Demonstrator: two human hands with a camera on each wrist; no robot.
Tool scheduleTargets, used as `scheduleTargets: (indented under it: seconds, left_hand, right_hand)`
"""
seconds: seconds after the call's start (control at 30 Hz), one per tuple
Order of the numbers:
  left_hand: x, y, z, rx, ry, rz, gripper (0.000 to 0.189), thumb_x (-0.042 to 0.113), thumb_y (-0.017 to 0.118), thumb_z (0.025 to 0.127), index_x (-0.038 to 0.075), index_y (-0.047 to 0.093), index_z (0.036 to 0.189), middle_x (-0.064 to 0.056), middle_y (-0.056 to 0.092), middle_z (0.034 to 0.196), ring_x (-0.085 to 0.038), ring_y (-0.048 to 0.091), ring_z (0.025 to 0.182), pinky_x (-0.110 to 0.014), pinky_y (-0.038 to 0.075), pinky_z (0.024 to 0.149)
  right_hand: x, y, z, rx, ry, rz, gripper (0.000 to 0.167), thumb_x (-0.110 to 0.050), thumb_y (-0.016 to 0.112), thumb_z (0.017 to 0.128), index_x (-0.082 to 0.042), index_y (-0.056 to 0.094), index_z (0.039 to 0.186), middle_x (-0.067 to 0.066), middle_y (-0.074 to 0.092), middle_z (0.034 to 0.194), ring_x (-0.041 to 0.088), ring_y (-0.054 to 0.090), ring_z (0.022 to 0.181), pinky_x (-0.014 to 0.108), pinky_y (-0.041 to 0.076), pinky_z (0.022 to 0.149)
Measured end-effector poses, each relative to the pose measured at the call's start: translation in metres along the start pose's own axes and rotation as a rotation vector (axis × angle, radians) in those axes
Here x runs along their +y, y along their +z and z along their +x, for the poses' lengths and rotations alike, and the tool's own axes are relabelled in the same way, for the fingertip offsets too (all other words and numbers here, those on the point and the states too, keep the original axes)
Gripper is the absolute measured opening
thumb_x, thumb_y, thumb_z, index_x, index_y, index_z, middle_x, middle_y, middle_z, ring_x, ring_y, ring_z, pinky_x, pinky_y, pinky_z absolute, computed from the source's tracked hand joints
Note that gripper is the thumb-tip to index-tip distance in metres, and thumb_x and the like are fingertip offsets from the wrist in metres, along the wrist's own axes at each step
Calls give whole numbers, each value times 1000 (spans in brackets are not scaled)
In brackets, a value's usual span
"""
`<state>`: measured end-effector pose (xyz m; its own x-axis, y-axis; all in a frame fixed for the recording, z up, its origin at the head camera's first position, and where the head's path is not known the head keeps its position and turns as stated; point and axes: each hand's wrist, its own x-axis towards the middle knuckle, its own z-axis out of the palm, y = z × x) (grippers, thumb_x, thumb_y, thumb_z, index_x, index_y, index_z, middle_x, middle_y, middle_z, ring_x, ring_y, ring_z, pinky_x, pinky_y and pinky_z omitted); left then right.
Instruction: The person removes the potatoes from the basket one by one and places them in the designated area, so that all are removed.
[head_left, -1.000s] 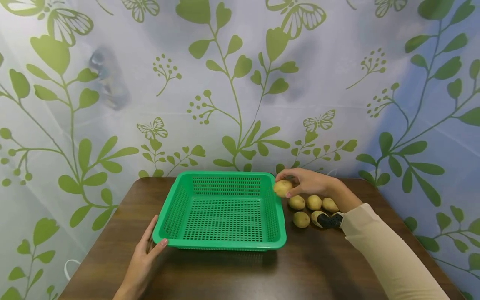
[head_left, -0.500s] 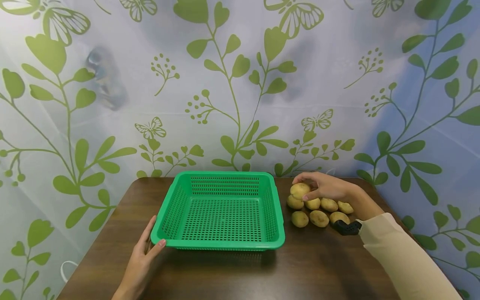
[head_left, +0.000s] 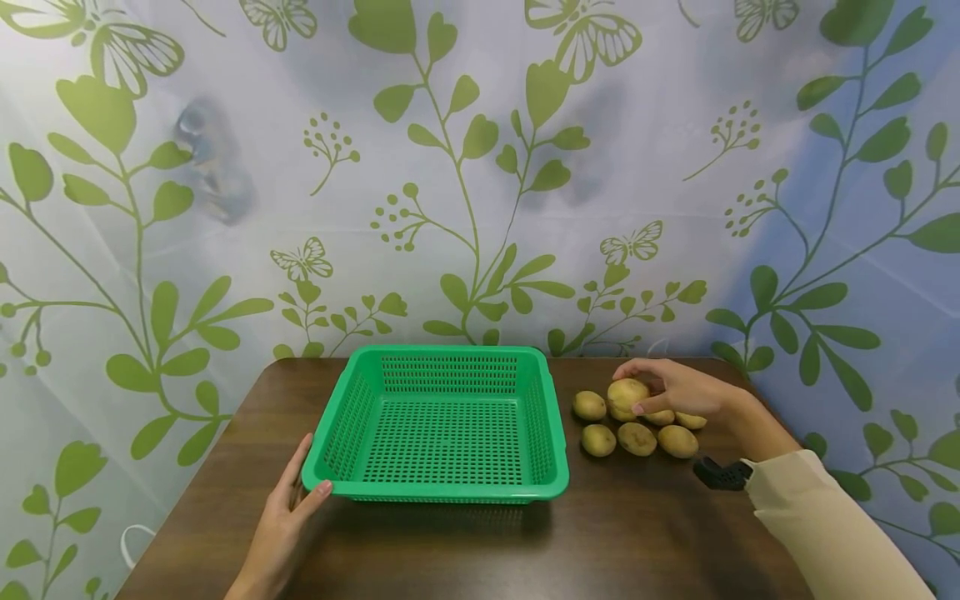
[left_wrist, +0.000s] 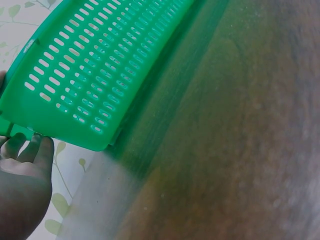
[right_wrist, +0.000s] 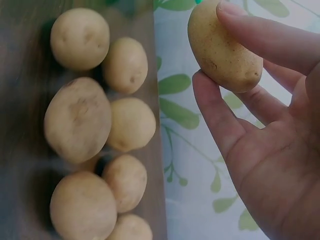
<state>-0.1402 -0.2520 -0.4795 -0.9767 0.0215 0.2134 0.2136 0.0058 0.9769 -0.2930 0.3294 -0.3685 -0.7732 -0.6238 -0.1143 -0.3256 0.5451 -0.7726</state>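
Note:
My right hand (head_left: 682, 392) pinches a potato (right_wrist: 225, 47) between thumb and fingers, above the back row of potatoes. In the right wrist view this potato is lifted apart from the others. Two rows of loose potatoes (head_left: 637, 439) lie on the table beneath and beside the hand; part of the back row is hidden by it. My left hand (head_left: 281, 517) grips the near left corner of a green plastic basket (head_left: 450, 489), thumb on the rim. The left wrist view has the fingers (left_wrist: 44, 152) curled at the rim and the basket's slotted side wall. No potatoes lie inside the basket.
The brown wooden table (head_left: 420, 558) carries everything. Its back edge meets a pale curtain (head_left: 337, 225) printed with green leaves and butterflies. A black strap piece (head_left: 722, 474) sits at my right wrist, below a beige sleeve (head_left: 832, 525).
My right hand has moved right with the potato, from beside the basket's right rim to over the back row, lowering slightly. The left hand stays on the basket corner.

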Motion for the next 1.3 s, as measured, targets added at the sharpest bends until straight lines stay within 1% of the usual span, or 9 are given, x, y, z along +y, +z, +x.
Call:
scheduleTargets:
  seconds: [0.27,0.47,0.63,0.73,0.87,0.97,1.1,1.2,1.3]
  left_hand:
    - [1,-1,-1,1,-5,23,73,3,52,108,19,12,168,-20,10,170,4,37,139,-16,42,100]
    - [1,-1,-1,-7,-1,16,73,3,52,108,18,12,168,-20,10,170,4,36,140,-16,42,101]
    - [-1,-1,0,-9,3,14,73,3,52,108,18,12,168,-20,10,170,3,35,140,-16,42,101]
    - [-1,-1,0,-9,4,11,73,3,52,108,18,12,168,-21,10,169,3,36,140,-16,42,101]
    - [0,-1,0,-7,3,12,73,3,52,108,17,12,168,-22,11,169,3,36,140,-16,42,101]
    - [0,-1,0,-5,2,19,73,3,52,108,17,12,168,-22,12,169,3,36,140,-16,42,101]
    - [2,-1,0,-6,-5,26,73,4,52,109,18,13,168,-21,13,168,3,37,139,-16,42,100]
    - [2,0,0,-5,-10,28,73,5,52,109,18,13,168,-21,13,168,4,37,139,-16,43,100]
    - [2,0,0,-6,-13,27,73,5,52,108,18,13,168,-21,13,168,4,37,138,-16,43,99]
  right_hand:
    - [14,1,-13,34,28,2,47,-18,74,98,-6,55,140,18,49,143,34,58,118,43,54,86]
    - [23,0,-20,48,-16,-29,49,-16,75,97,-1,54,139,20,50,142,39,54,126,39,52,93]
    - [29,-2,-28,57,-34,-36,49,-16,75,97,0,54,138,22,52,142,36,55,126,34,52,94]
    - [33,-2,-33,70,-30,-50,47,-17,75,97,-3,55,138,21,53,141,37,53,127,39,52,94]
    - [38,-3,-38,85,-25,-58,45,-17,74,98,-5,56,137,20,53,141,45,49,130,48,50,95]
    - [44,-3,-42,83,-24,-38,46,-15,73,99,-1,54,138,24,52,142,49,47,130,44,53,91]
    - [53,-3,-46,82,-13,1,48,-12,71,99,5,51,139,29,49,142,45,52,124,36,55,83]
    - [58,-3,-49,106,3,-3,48,-12,73,98,3,52,139,28,49,141,40,53,122,36,54,84]
    - [63,-4,-54,140,19,-34,46,-15,75,97,-1,56,137,24,52,140,41,50,124,37,53,85]
